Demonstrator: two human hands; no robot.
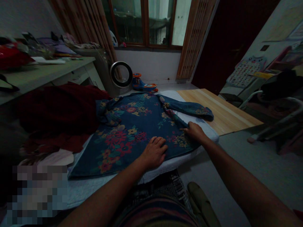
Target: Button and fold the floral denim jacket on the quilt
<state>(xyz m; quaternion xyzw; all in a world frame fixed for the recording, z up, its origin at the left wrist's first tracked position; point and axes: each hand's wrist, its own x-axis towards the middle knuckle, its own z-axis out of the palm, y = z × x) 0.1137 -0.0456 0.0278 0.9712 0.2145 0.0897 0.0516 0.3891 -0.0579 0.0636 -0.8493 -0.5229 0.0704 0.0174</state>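
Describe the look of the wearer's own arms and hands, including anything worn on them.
The left hand and right hand are ungloved, with no watch or bracelet visible at either wrist. No sleeve covers the visible stretches of the forearms. It is too dim to rule out rings.

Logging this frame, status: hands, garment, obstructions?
Left hand on blue floral top; right hand gripping its edge. Top spread, one sleeve extended. Dark red cloth heaped beside it.
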